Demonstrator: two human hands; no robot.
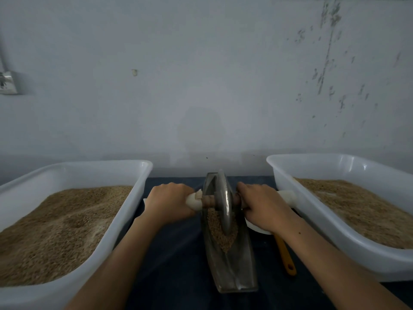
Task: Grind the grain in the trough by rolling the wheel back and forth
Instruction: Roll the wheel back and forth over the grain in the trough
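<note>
Metal wheel [224, 203] stands upright in the narrow trough [232, 271] on the dark desk [174, 253], toward the trough's far end. My left hand [168, 202] grips the white-wrapped axle handle [194, 201] on one side, fingers curled over it; my right hand [261, 205] grips the handle on the other side the same way. Brown grain [220, 233] lies heaped in the trough just in front of the wheel. White tubs of grain flank me, one on the left [125, 211] and one on the right [288, 186]. A yellow handle [286, 257] lies beside the trough, under my right forearm.
</note>
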